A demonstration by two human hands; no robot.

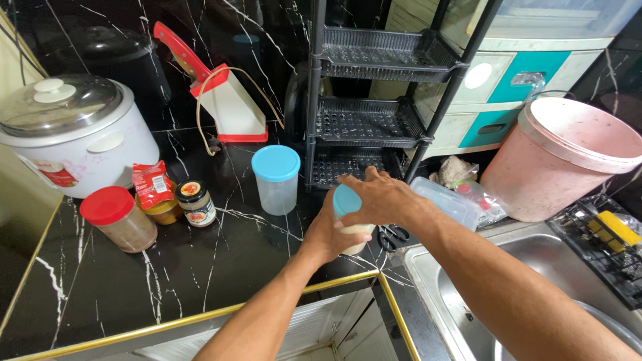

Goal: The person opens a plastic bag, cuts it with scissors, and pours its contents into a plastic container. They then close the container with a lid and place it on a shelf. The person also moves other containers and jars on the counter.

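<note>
head view: the small container (353,227) looks light and stiff, a smooth plastic tub that could slip if wet, so a wrap around the body with the other palm on the cap seems the safest hold. it has a pale, creamy body and a blue lid (344,199). it stands at the counter (200,267) edge near the sink (468,267). the left hand (328,234) curls its fingers around the body; the right hand (381,197) closes its fingers over the lid.

White rice cooker (73,137) far left; red-lidded jar (119,218) near it; pink bucket (558,157) right; black tiered rack (374,120) behind.
</note>
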